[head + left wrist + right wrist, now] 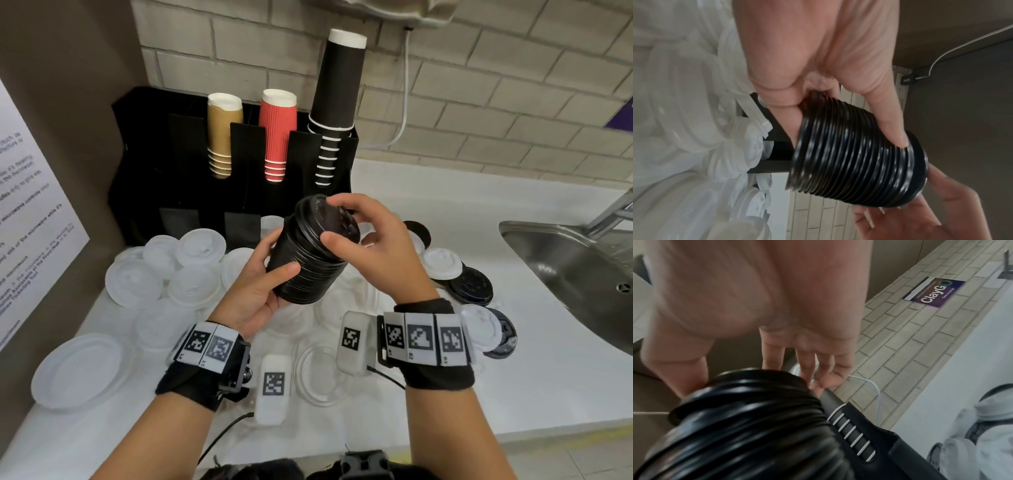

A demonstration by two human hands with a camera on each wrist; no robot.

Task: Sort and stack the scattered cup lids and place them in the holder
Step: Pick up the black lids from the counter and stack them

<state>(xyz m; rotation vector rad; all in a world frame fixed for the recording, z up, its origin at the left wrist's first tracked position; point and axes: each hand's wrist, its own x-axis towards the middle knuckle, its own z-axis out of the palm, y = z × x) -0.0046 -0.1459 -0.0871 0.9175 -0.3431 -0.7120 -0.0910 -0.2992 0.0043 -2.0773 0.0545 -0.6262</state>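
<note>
Above the white counter (445, 377), in front of the black holder (178, 144), the left hand (260, 291) grips a tilted stack of black lids (308, 260), thumb and fingers curled round its ribbed, glossy rims. The right hand (373, 240) pinches the top lid's edge. White lids (191, 270) crowd the counter beneath; loose black lids (471, 286) lie near the sink (565, 260) at right.
</note>
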